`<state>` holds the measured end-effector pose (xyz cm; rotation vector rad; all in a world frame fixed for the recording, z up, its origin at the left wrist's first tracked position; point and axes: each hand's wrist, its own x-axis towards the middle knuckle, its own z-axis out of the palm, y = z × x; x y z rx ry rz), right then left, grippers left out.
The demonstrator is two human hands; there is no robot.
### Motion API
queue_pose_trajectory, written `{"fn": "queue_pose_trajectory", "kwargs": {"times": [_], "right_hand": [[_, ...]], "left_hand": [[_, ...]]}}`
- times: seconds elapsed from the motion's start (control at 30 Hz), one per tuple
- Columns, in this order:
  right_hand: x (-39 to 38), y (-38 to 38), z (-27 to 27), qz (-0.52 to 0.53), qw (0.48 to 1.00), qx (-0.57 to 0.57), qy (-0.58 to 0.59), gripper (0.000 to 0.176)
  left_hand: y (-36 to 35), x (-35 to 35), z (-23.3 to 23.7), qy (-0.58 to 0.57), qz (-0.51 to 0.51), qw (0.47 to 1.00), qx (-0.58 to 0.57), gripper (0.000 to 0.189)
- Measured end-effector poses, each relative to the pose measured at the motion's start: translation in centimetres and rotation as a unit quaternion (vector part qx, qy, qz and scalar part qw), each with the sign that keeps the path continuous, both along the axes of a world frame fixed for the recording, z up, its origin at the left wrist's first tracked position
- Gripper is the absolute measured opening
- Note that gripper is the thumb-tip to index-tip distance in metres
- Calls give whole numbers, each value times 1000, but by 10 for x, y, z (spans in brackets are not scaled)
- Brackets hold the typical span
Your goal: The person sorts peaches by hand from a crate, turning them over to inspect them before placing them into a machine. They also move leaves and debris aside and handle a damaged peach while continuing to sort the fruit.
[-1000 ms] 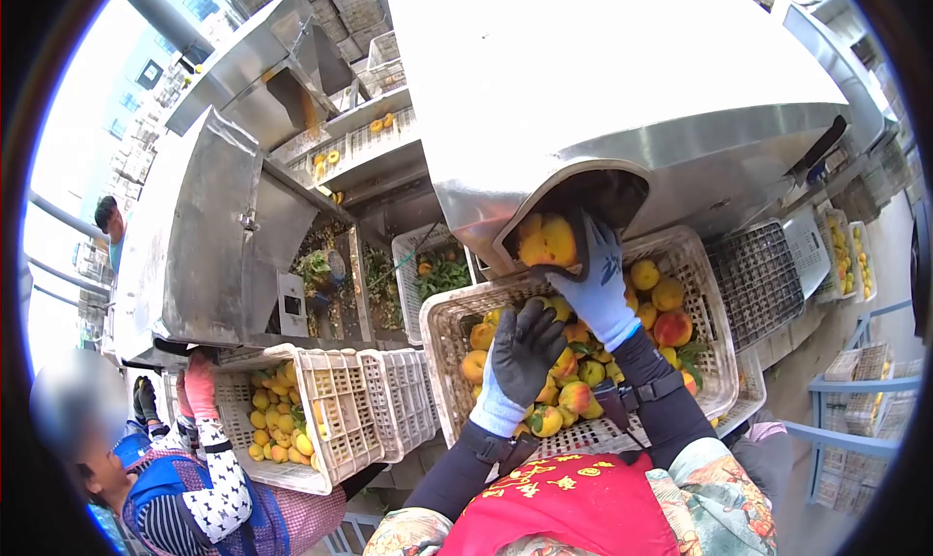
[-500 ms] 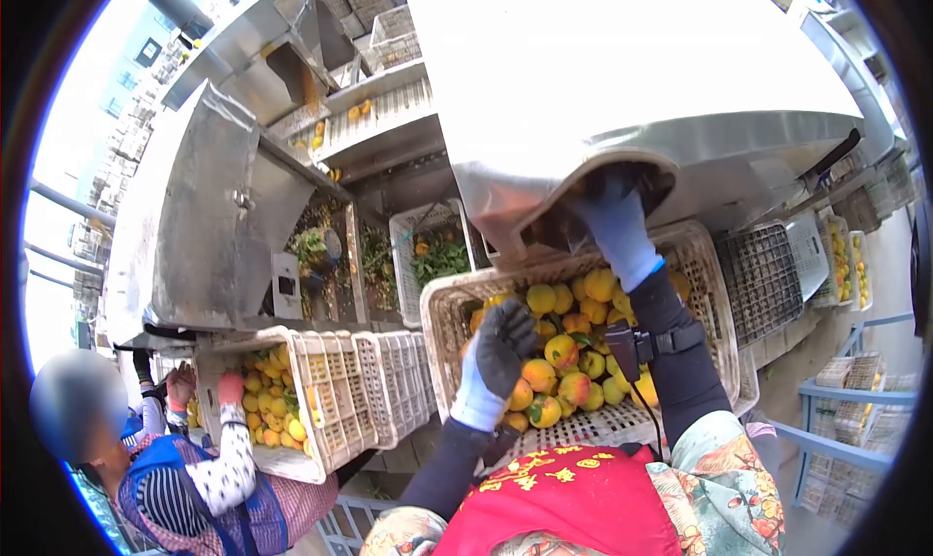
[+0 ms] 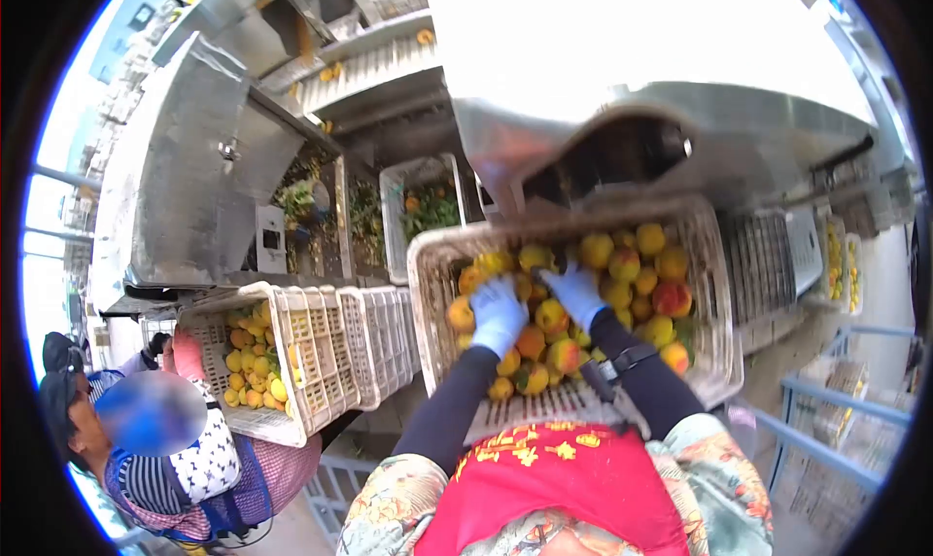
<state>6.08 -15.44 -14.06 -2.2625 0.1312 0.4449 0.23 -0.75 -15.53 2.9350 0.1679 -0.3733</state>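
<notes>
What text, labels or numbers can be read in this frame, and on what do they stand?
Yellow characters on the red apron: upside down to the camera and too blurred to read.
Panel on the steel machine: any marking is too small to read.
Fruit crate: no text shows.
Nothing in this frame can be quoted.
</notes>
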Motion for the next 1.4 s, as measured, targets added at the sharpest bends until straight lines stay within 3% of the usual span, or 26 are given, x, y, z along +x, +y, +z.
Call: {"fn": "queue_pose_trajectory", "kwargs": {"times": [0.07,0.17,0.27,0.37,0.43,0.5,0.53,0.6,0.63,0.67,0.7,0.73,0.77,0.8,0.83,0.87,0.9,0.93,0.97,1.03,1.07,1.13,1.2,1.27,1.33,1.4], "right_hand": [[18,14,-103,-41,996,63,45,83],[47,30,-161,69,993,-93,-13,78],[51,36,-74,16,991,-122,53,70],[30,9,-77,-20,995,23,-93,50],[18,-23,-78,-27,987,97,-126,43],[14,-69,-93,56,953,298,-2,43],[8,-72,-70,56,954,296,-4,43],[-14,-76,7,-30,944,324,52,35],[-14,-90,-10,-57,911,401,84,34],[-22,-112,-24,-68,910,401,83,34],[-26,-107,20,62,965,242,-77,39],[-24,-97,54,186,954,61,-228,43],[-21,-84,70,49,946,284,-151,46],[-23,-74,82,-98,866,484,-74,48],[-24,-71,93,-94,885,441,-116,56],[-23,-69,102,-85,901,396,-157,64],[-22,-64,109,-53,908,360,-208,69],[-19,-57,115,-15,910,325,-258,75],[-20,-49,126,-19,908,328,-260,75],[-30,-36,146,113,904,5,-411,83],[-34,-31,150,112,904,9,-412,83],[-45,-27,153,90,920,71,-375,85],[-47,-24,154,54,919,160,-356,86],[-50,-19,163,21,921,253,-294,88],[-47,-20,172,14,924,325,-200,90],[-41,-22,179,10,914,392,-102,91]], "left_hand": [[-7,8,-21,63,-184,977,84,56],[-25,21,-58,-19,-162,979,126,56],[-33,32,-83,55,-128,985,105,55],[-22,27,-71,-83,-194,970,121,41],[-22,37,-69,-34,-200,973,114,41],[-35,48,-75,66,-237,952,184,35],[-37,54,-87,63,-237,952,183,35],[-39,61,-104,68,-169,978,98,30],[-37,64,-92,66,-176,977,97,30],[-31,64,-82,87,-178,976,85,32],[-21,61,-63,111,-185,974,75,35],[1,57,-23,103,-224,969,21,47],[10,57,51,149,-98,981,-81,35],[19,54,62,153,5,970,-190,36],[25,43,47,108,124,845,-508,44],[30,36,58,206,193,609,-741,51],[22,35,36,233,250,456,-822,63],[5,21,84,143,245,333,-899,72],[-2,16,109,148,212,279,-925,72],[-1,7,112,172,131,116,-969,73],[-1,4,107,171,131,119,-969,73],[-7,3,135,102,165,215,-957,76],[0,-1,132,103,164,201,-960,75],[4,-4,128,80,168,260,-948,75],[4,-4,127,70,166,263,-948,77],[9,2,121,101,156,198,-962,79]]}}
